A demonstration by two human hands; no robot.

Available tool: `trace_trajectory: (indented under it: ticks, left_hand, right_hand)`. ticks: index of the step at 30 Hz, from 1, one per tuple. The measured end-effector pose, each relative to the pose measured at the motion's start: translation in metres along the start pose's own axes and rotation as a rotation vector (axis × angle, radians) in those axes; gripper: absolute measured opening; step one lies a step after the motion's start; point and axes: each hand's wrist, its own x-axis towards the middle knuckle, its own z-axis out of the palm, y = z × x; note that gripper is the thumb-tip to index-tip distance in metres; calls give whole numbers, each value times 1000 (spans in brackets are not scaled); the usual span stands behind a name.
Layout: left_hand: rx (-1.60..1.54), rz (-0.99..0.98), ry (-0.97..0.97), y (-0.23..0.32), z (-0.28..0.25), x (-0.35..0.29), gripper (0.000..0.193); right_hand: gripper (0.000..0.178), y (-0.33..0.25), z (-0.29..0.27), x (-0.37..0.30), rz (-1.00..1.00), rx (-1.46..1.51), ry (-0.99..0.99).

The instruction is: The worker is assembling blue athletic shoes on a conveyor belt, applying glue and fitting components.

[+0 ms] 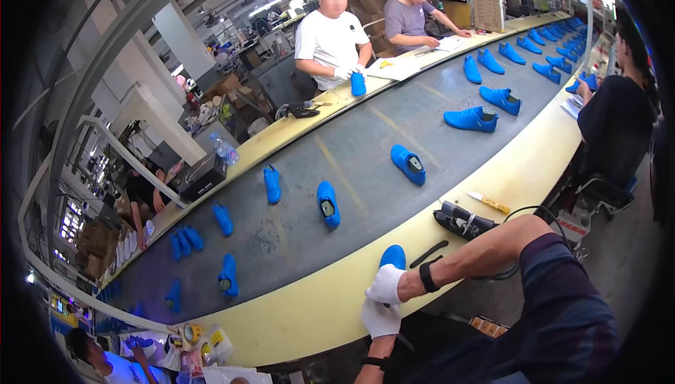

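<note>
On the pale near ledge, a blue sneaker (394, 256) points its toe at the conveyor belt. My right hand (385, 284), in a white glove, is closed over the rear of the shoe, hiding its opening. Just below and against it is my left hand (380, 319), also gloved, fingers curled; what it grips is hidden. A slim black curved piece (428, 252) lies right of the shoe. Beyond my right forearm sit a black corded device (463, 221) and a yellow-handled tool with a pale blade (490, 202).
Many blue sneakers, such as this sneaker (328, 205), stand spread along the grey belt (365, 166). Across it, one person in white gloves holds a shoe (358, 84); another leans over papers (450, 43). A seated person (615, 120) works at right. Tape (191, 333) lies at lower left.
</note>
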Motion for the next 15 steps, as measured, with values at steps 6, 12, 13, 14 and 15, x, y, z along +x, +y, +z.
trace_trajectory:
  ticks: [6,12,13,14,15]
  left_hand:
    - [-19,-77,-43,7,4,8,44]
    - [38,-113,-88,4,7,10,50]
    - [-9,-124,-96,3,7,10,52]
    - [-56,-135,-105,2,8,9,53]
    - [-59,-136,-103,3,9,7,53]
  right_hand:
    - [19,-1,11,-33,8,126,266]
    - [13,-22,16,-49,287,351,416]
    - [13,-28,22,-48,373,385,444]
    - [13,-26,27,-49,372,382,442]
    - [14,-24,32,-51,373,403,456]
